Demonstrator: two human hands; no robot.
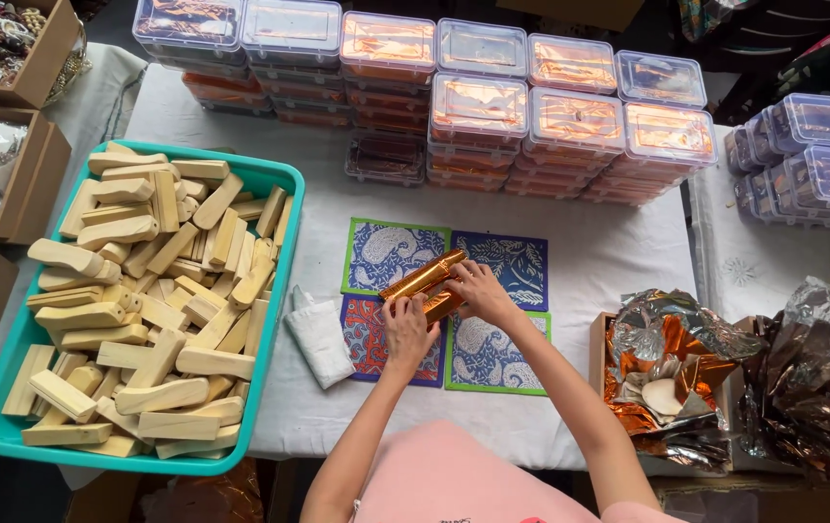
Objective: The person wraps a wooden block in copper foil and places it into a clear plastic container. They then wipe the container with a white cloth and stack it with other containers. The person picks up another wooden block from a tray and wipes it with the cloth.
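Observation:
My left hand (407,329) and my right hand (481,291) both grip a long block wrapped in shiny copper foil (425,282). The left hand pinches its near end; the right hand presses the far side. The block lies tilted over several square patterned cards (386,254) in blue, red and green on the white table (609,254). A small white cloth pouch (320,339) rests just left of the cards.
A teal tray (281,179) full of several plain wooden blocks stands at the left. Stacks of clear lidded boxes (478,111) holding copper foil line the back. Crumpled copper and silver foil sheets (686,363) fill a box at right. Cardboard boxes of trinkets (8,44) stand far left.

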